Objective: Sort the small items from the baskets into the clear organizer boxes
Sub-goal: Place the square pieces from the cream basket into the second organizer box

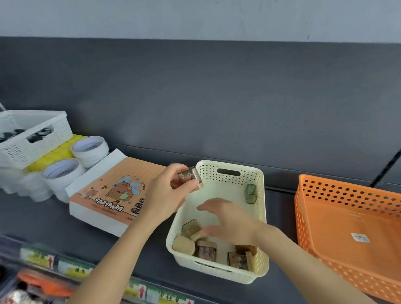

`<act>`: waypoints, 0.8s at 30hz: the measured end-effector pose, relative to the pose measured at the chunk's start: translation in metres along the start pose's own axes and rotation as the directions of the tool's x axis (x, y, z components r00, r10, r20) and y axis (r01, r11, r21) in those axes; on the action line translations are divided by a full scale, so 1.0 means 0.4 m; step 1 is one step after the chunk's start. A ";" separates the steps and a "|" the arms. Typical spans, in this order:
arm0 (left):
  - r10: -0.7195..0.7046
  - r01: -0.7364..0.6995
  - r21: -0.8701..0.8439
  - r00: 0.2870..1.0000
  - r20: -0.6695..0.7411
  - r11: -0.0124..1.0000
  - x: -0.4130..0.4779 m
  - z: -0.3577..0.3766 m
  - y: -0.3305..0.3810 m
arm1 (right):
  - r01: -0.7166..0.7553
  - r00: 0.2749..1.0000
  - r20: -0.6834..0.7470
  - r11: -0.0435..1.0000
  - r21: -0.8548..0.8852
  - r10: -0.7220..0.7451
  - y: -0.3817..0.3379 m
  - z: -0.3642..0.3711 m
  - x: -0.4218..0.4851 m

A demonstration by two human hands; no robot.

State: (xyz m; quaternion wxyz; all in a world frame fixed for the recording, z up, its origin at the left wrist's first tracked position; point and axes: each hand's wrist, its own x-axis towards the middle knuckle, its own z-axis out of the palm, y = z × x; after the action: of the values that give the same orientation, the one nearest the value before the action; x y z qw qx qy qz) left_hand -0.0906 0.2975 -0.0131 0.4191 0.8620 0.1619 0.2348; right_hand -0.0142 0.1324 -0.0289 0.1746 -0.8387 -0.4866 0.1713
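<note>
Hands both at the cream basket [232, 165], centre of frame. My left hand [171, 192] sits just above the basket's upper-left corner, thumb and fingers pinched round a small clear case [189, 178] with a picture inside. My right hand [225, 219] hovers inside the basket, fingers spread and fairly straight, blurred; I see nothing in it. More small cases [206, 251] lie clustered at the basket's near end, and a green one [251, 193] lies by the far right wall. An orange basket [335, 198] stands just beside, at frame right, and a capybara-printed box [109, 195] just left. I cannot pick out the clear organizer boxes; the lower left is smeared.

Risks, as I judge them:
- The pinch is on smooth plastic, so turning the wrist could let the case slip back into the basket or onto the dark shelf.
- The right hand goes into a tight cluster and may lift two cases or knock one over.
- The basket looks light, so a hand dragged against its wall could slide it toward the front edge.
- With the destination unseen, a mis-sort is likely if I place without looking.
</note>
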 end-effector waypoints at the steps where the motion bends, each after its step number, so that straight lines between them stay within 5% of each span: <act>1: -0.003 0.003 -0.008 1.000 -0.009 1.000 -0.007 -0.004 -0.004 | -0.002 0.999 0.040 1.000 -0.004 0.002 -0.002 0.006 0.006; 7: -0.015 0.014 -0.053 1.000 -0.026 0.998 -0.028 -0.016 -0.017 | -0.053 0.982 0.178 0.997 -0.053 0.062 0.003 0.018 0.027; 12: -0.028 0.026 -0.062 0.999 -0.031 0.998 -0.024 -0.013 -0.026 | -0.141 0.987 0.057 0.984 -0.106 0.147 0.032 0.009 0.035; 17: -0.023 0.020 -0.075 0.999 -0.034 0.997 -0.013 -0.007 -0.024 | -0.036 0.984 0.170 0.997 -0.061 0.046 0.012 0.015 0.021; 24: -0.019 0.015 -0.086 0.999 -0.042 0.996 -0.009 0.001 -0.028 | 0.042 0.994 0.106 0.979 -0.198 -0.022 0.031 0.045 0.049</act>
State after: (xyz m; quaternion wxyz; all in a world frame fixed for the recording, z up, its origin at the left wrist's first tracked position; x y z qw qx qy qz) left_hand -0.0942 0.3022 -0.0231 0.4541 0.8366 0.1678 0.2563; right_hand -0.0039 0.1459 -0.0528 0.0669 -0.8341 -0.5232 0.1616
